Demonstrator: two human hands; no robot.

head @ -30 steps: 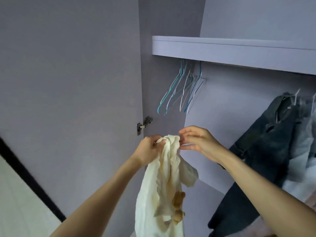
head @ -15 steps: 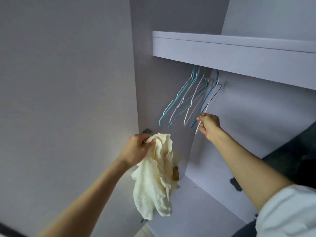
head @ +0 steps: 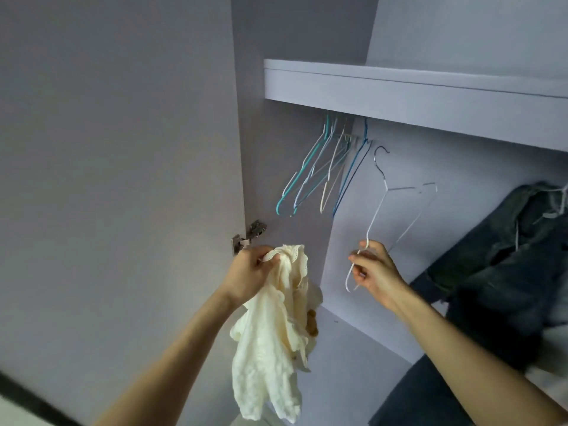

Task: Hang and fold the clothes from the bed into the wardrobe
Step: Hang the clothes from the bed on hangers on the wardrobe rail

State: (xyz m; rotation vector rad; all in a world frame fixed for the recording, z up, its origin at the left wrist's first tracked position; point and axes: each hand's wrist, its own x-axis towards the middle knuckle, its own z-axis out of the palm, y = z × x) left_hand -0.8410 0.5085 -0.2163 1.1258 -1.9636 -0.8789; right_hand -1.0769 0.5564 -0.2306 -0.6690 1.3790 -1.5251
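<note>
hands work in front of the open wardrobe (head: 399,87). left hand (head: 250,276), at about 7 o'clock from frame centre, has its fingers curled round the top edge of a cream garment (head: 270,348), which hangs bunched below it. right hand (head: 376,273), at about 4 o'clock, pinches the lower end of a white wire hanger (head: 379,207), hook up and off the rail. spare hangers (head: 319,173) hang under the shelf at 12 o'clock. dark jeans (head: 504,272) hang at 3 o'clock. door hinge (head: 249,235) sits just above the left hand.
</note>
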